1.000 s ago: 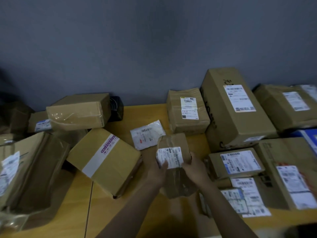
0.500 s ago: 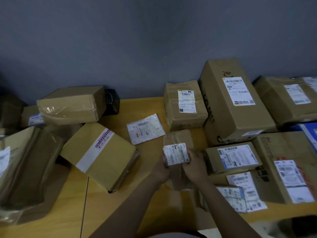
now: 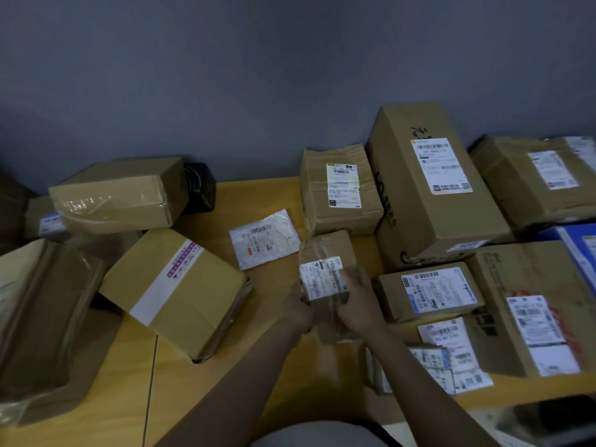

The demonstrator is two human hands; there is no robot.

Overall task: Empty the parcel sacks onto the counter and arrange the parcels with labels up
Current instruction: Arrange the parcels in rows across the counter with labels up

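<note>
No print legible; barcode label (image 3: 440, 166) on tall carton (image 3: 451, 217) blurred; purple marks on white tape (image 3: 161, 285) unreadable.

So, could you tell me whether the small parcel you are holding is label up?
Label up: the small parcel shows its white barcode label facing the camera.

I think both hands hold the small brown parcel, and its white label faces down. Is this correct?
Not quite. In the head view the left hand and right hand do hold the small brown parcel, but its white label faces up.
</note>
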